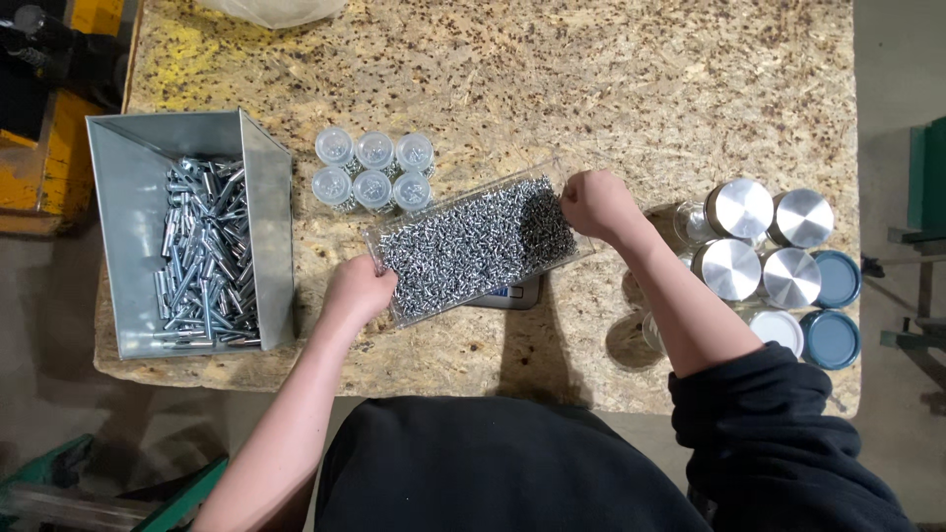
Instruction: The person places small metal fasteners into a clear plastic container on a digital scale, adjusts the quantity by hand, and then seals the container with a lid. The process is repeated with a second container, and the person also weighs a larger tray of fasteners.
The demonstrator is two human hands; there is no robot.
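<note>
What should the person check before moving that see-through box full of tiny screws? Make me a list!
1. Both hands on the box: ok. The left hand grips one end of the clear box and the right hand grips the other.
2. Box level: cannot tell; it lies slantwise across the table.
3. Screws inside, none spilled around it: ok.
4. Box has a lid: cannot tell.
5. Small lidded vials apart from the box: not ok, they stand right beside its far edge.
6. Metal bin of bolts out of the way: ok, it sits apart by the left hand.
</note>
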